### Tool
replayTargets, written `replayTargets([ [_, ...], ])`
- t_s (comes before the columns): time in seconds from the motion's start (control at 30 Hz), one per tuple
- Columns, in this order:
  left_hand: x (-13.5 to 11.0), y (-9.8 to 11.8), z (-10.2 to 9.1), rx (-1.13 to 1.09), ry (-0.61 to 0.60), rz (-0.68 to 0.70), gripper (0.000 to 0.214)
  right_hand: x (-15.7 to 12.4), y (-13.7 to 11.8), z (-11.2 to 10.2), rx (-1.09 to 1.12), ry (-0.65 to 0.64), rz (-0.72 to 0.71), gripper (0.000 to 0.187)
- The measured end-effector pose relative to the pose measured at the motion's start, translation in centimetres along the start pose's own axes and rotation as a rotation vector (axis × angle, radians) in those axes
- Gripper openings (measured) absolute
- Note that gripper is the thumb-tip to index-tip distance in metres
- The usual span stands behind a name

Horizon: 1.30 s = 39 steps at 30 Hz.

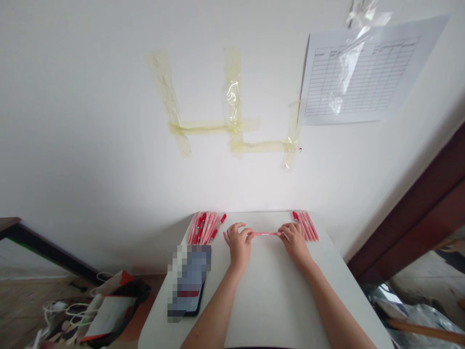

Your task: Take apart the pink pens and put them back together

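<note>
Smooth white tabletop (269,300) nearest me, then a slim pink pen (266,233) lying crosswise at lower centre of frame, left hand (239,245) and right hand (295,241) each pinching one end between thumb and fingertips. Should handle light and stiff, probably slick plastic that rolls if loose, so the ends are a sound hold. Beyond: pink-and-red pen bunch (207,227) at its left, neater pen row (306,227) at its right, then flat white wall (109,145) with crinkled, glossy yellowish tape (234,97) upper centre.

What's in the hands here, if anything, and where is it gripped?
A pink pen, held lengthwise between both hands: the left hand pinches its left end, the right hand its right end.
</note>
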<state>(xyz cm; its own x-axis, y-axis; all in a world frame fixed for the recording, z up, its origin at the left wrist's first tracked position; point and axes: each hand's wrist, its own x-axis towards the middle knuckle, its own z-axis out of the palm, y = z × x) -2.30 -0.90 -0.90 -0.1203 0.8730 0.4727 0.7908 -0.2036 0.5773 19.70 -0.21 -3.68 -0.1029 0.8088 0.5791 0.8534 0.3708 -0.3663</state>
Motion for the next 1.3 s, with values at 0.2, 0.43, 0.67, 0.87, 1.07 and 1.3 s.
replayTargets([
  [0.2, -0.08, 0.12, -0.06, 0.001, -0.005, 0.002, 0.009, -0.01, 0.03, -0.06, 0.064, -0.021, 0.037, 0.041],
  [0.43, -0.1, -0.01, 0.03, 0.024, -0.018, -0.013, 0.029, 0.11, 0.37, 0.19, 0.1, -0.015, 0.061, 0.038],
  [0.67, -0.09, -0.44, 0.4, 0.074, -0.009, -0.001, 0.015, 0.05, 0.71, 0.24, 0.082, 0.011, 0.074, 0.034],
  [0.87, -0.23, -0.57, 0.74, 0.073, -0.06, 0.007, 0.011, -0.06, 0.88, 0.51, 0.074, 0.036, 0.11, 0.034],
  [1.07, -0.22, -0.61, 0.74, 0.049, -0.058, -0.002, 0.009, -0.13, 0.9, 0.4, 0.088, 0.013, 0.149, 0.046],
  [1.3, 0.05, -0.52, 0.52, 0.017, -0.019, -0.039, 0.009, 0.02, 0.77, -0.08, 0.123, 0.03, 0.115, 0.035],
])
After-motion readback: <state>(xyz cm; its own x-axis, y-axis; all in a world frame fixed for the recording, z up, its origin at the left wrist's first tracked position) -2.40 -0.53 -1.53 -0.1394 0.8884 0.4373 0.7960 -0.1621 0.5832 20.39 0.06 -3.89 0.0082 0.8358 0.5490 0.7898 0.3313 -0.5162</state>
